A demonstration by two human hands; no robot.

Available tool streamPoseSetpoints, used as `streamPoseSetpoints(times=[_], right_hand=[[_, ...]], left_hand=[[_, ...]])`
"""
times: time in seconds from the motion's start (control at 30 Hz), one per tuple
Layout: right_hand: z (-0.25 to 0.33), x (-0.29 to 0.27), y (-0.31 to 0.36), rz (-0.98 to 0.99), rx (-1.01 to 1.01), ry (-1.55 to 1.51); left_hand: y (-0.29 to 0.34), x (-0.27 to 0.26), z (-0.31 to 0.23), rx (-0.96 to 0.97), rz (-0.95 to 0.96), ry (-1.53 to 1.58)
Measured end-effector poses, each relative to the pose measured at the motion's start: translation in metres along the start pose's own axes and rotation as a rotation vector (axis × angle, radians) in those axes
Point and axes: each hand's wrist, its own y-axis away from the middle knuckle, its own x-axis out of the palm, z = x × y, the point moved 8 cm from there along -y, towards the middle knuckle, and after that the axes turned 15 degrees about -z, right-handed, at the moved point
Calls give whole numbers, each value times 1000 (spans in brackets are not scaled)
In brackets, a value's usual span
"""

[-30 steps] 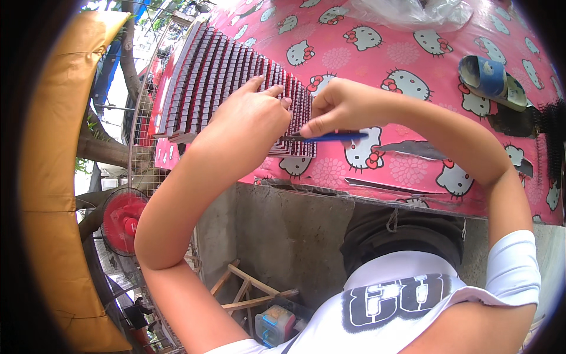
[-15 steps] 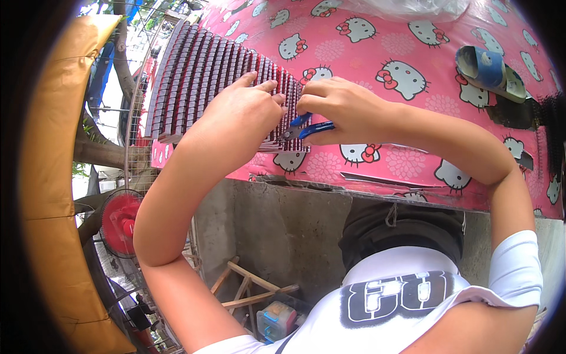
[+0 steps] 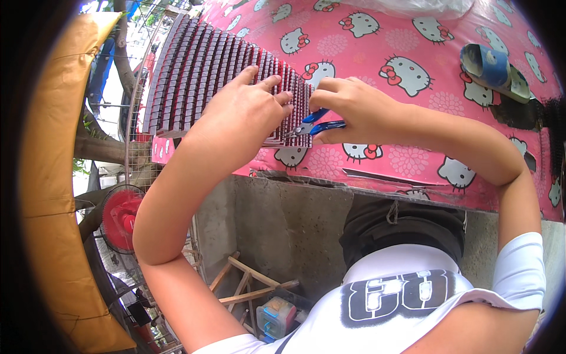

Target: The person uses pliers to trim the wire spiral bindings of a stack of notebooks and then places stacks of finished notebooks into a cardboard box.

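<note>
A large block of dark grey and red ridged strips, set in close parallel rows, lies on the table's left part. My left hand rests over its right side, fingers spread and lying on the rows. My right hand is closed around a pair of small nippers with blue handles. The metal jaws point left, at the block's near right corner, just beside my left fingers. Whether the jaws touch a strip is too small to tell.
A pink cat-patterned cover spreads over the table, torn along its near edge. A worn blue slipper and a black bristly thing lie at the right. Clear plastic sits at the back. A red fan stands lower left.
My right hand and the nippers have shifted slightly to the right, and the handles sit a little farther from my left hand. My left hand stays on the rows.
</note>
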Motion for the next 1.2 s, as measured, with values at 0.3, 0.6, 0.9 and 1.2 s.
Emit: streamPoseSetpoints(times=[0.3, 0.6, 0.9, 1.2], right_hand=[[-27, 30, 4, 412, 692, -448], [-5, 7, 4, 98, 110, -58], [-34, 27, 5, 358, 622, -364], [-9, 9, 6, 131, 235, -93]], left_hand=[[-5, 1, -2, -6, 22, -4], [-7, 11, -7, -12, 61, 2], [-16, 12, -7, -8, 167, 21], [-15, 27, -12, -31, 100, 68]])
